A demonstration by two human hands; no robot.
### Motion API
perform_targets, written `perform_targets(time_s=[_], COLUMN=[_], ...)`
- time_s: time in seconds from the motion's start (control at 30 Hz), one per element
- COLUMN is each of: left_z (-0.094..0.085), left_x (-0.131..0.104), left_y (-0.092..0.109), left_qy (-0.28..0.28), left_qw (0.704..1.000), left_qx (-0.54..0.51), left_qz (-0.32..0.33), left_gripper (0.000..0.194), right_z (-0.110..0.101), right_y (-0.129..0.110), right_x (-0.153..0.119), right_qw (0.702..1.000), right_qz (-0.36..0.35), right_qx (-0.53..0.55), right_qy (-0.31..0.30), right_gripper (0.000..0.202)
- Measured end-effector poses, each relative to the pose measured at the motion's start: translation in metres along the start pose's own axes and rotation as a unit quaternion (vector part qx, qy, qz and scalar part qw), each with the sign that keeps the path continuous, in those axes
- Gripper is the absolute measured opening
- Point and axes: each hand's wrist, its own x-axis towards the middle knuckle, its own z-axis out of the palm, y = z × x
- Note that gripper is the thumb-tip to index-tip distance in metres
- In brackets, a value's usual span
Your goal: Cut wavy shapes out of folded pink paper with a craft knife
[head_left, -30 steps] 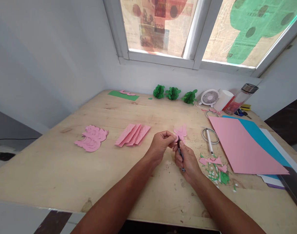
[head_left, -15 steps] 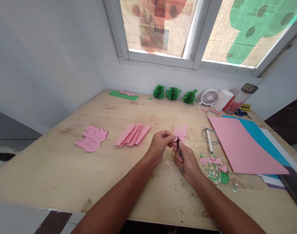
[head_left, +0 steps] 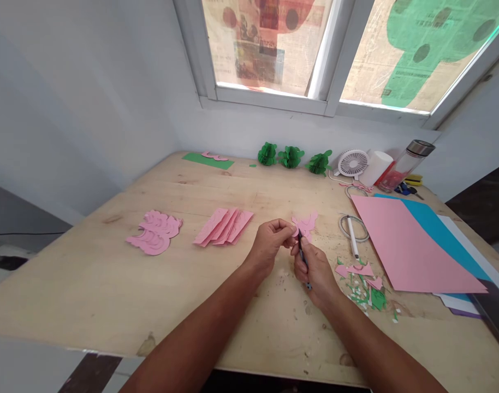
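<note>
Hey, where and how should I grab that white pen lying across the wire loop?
Probably best across the middle of the white pen, coming from above and pinching its two long sides. It's a slim, straight barrel lying over the grey loop, so those sides look easy to grip. The right hand is nearest, but it holds a dark tool.

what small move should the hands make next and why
Probably turn the pink paper slightly with the left hand: its fingertips pinch the paper's near edge, and the right hand holds the dark tool with its tip at the paper.
</note>
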Motion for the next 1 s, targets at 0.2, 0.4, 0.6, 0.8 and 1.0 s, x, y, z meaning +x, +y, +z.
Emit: perform_targets(time_s=[0.2,0.4,0.6,0.8,1.0], left_z=[0.0016,0.0045,0.0039,0.0037,0.0038], left_x=[-0.0017,-0.0019,-0.0005,-0.0002,-0.0006], left_y=[0.0016,0.0017,0.0005,-0.0005,-0.0007], left_qy=[0.005,-0.006,-0.012,-0.009,-0.016], left_qw=[1.000,1.000,1.000,1.000,1.000], left_qx=[-0.001,-0.009,-0.011,-0.011,-0.011], left_qz=[0.001,0.001,0.001,0.006,0.008], left_gripper=[0.013,0.012,0.014,0.014,0.014], right_z=[0.0022,0.0009,0.0016,0.0025,0.0014], right_y=[-0.0017,-0.0004,-0.0009,-0.0021,0.0000], right_x=[-0.0015,-0.0004,-0.0008,-0.0017,-0.0009], right_qw=[1.000,1.000,1.000,1.000,1.000], right_qz=[0.003,0.000,0.002,0.000,0.000], right_qx=[-0.009,-0.004,-0.003,-0.001,0.005], right_qy=[-0.001,0.003,0.006,0.004,0.002], right_gripper=[0.037,0.037,0.037,0.038,0.038])
